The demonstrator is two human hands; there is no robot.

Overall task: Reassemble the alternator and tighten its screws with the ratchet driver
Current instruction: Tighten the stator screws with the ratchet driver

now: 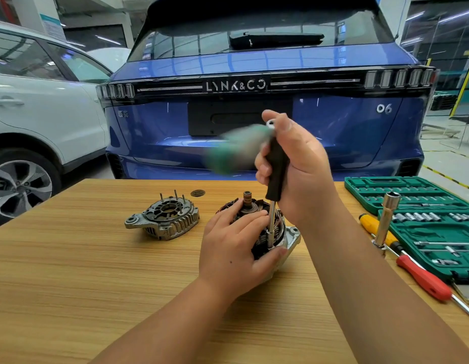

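Fingers [264,164] of right hand [301,169] wrap ratchet driver [276,174]; left hand [233,248] grips alternator [285,240] (table [70,271] edge well apart)

Single view from a camera worn on the person's head, looking forward and slightly down across a wooden table [70,258]. Wide-angle lens: straight edges bow toward the frame borders. Both forearms enter from the bottom edge, and the left hand [233,248] and right hand [301,169] meet close to the lens at frame centre. A green tool case [422,214] lies at the right edge. Beyond the table's far edge, the rear of a blue car [254,74] faces the camera; a white car [31,114] stands at left.
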